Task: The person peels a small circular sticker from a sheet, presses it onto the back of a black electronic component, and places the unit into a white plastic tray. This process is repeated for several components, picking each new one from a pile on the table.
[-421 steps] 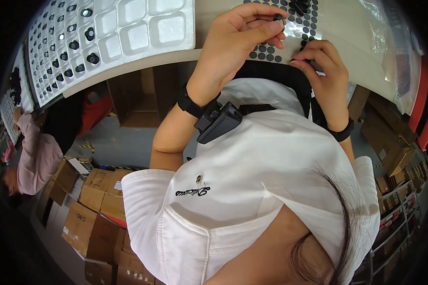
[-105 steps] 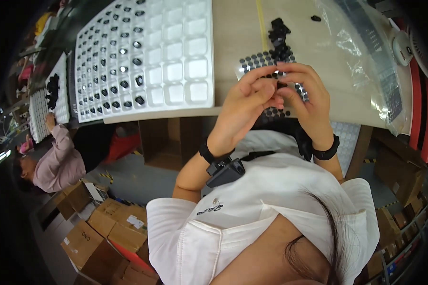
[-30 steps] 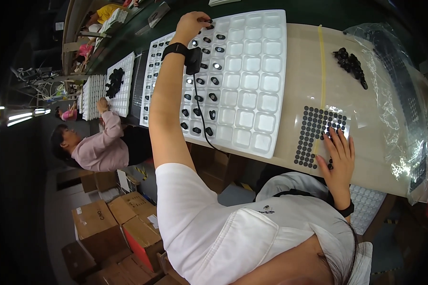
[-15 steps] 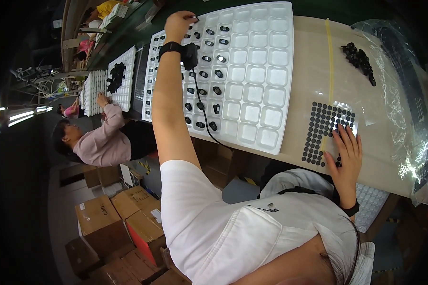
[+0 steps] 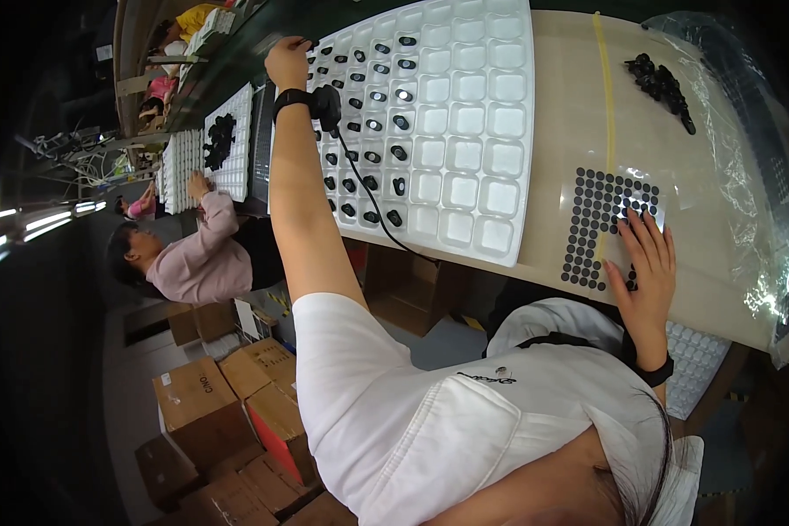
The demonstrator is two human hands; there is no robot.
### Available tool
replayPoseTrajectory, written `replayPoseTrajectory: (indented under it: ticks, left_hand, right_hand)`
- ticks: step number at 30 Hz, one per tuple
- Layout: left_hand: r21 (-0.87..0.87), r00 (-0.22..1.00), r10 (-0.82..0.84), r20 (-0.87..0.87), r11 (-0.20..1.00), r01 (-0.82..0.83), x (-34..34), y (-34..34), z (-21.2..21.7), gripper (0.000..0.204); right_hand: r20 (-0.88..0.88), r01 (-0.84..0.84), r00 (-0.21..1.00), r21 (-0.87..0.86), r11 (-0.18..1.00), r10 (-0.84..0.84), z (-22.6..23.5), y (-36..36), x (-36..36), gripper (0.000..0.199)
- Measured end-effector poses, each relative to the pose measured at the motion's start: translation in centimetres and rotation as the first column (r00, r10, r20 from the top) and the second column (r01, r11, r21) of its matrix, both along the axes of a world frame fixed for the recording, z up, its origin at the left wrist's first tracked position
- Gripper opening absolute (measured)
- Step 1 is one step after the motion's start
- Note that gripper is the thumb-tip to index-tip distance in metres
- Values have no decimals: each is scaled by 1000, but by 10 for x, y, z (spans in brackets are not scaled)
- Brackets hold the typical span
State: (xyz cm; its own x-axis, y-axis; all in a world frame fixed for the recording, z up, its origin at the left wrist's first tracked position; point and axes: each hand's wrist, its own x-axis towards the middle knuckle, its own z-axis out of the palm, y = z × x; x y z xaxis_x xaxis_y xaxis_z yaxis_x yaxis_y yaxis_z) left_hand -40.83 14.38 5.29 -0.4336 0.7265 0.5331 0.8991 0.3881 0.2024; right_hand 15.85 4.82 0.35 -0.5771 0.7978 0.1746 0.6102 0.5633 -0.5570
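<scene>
**A Long Reach to the Left**

A beige table (image 5: 561, 140) spans the space between the left hand (image 5: 287, 63) and the right hand (image 5: 649, 259). To the left hand's right stretches a white compartment tray (image 5: 501, 158), its black pieces (image 5: 399, 152) set one to a compartment, likely to keep them apart. Clear plastic wrapping (image 5: 736, 96) lies right of the right hand. A sheet of dark round dots (image 5: 592, 228) sits under and beside that hand, whose fingers are spread flat, presumably as a steadying weight. Beyond it, a heap of black parts (image 5: 657, 86) rests seemingly within easy reach. The left hand, at the tray's far side, has thumb and fingertips drawn together at a small dark piece (image 5: 307, 42).

The left forearm and a black wrist device (image 5: 328, 107) block part of the tray, whose far corner is cut off. The right hand covers some dots. Single parts blur together in the heap. Whether the left fingertips grip the small dark piece or merely touch it cannot be told.
</scene>
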Motion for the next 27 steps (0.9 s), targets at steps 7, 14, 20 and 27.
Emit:
replayPoseTrajectory:
  ticks: [7, 14, 20, 27]
  left_hand:
    - [-49, 998, 48, 51, 998, -46, -25, -9, -15, 22]
    - [-57, 995, 75, -60, 995, -78, -5, -24, 9, 21]
    - [-193, 998, -19, 64, 981, 31, 1, -35, 14, 22]
    - [-268, 973, -179, 146, 940, 213, 24, -11, 17, 22]
  right_hand:
    - [-13, -6, 1000, 3, 1000, 6, 3, 1, -2, 42]
    - [-26, 13, 1000, -2, 1000, -13, -2, 1, -2, 42]
    - [-34, 12, 999, 17, 1000, -11, -3, 0, -2, 41]
    - [-34, 17, 999, 20, 1000, -16, -3, 1, -3, 41]
